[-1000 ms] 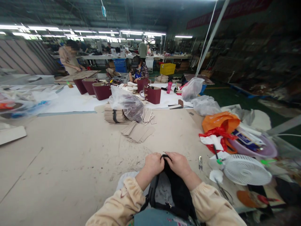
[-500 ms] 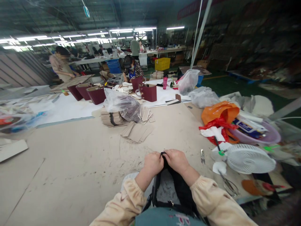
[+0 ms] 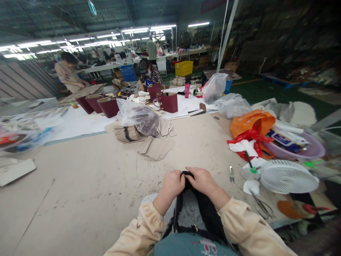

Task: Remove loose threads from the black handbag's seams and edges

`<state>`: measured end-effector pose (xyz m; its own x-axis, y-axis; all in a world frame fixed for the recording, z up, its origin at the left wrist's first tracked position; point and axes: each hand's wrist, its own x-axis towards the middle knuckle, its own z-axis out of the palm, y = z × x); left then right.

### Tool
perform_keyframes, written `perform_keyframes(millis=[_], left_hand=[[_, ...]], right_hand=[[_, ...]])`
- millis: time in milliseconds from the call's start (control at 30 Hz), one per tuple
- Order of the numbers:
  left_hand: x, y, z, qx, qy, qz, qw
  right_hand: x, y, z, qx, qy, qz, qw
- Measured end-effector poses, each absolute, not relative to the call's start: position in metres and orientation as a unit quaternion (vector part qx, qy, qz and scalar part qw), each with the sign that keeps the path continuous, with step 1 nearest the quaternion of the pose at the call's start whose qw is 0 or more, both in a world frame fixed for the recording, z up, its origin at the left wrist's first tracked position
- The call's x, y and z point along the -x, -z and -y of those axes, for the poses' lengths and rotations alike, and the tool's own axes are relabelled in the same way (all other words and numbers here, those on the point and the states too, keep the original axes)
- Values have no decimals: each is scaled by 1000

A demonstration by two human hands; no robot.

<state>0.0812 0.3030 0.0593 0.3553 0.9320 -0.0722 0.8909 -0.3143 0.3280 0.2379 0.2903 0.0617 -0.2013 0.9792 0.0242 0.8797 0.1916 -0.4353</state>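
Note:
A black bag with a grey lining and a small piece of metal hardware sits open against my body at the table's front edge. My left hand is closed on the left side of its far rim. My right hand pinches the same rim just to the right, with the index finger reaching over the edge. Between the two hands a short curved stretch of black edge shows. Most fingertips are hidden under the rim. Right of my right hand lie thread snips and, closer to me, metal scissors.
A white fan lies on the right, near a purple basin and an orange bag. Ahead are stacked card pieces, a plastic-wrapped bundle and maroon handbags. Co-workers sit and stand farther back.
My hands keep their hold on the bag's rim, and slightly more black edge shows between them. The right index finger is a little more extended. The camera view has shifted slightly.

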Motion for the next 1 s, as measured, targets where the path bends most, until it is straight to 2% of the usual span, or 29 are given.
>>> perform_keyframes(millis=[300, 1000], left_hand=[[-82, -61, -302, -805, -143, -546, 184], [-93, -62, -311, -809, -107, -549, 180]], right_hand=[[-249, -52, -285, 601, -199, 747, 200], [-252, -49, -292, 613, -201, 739, 195]])
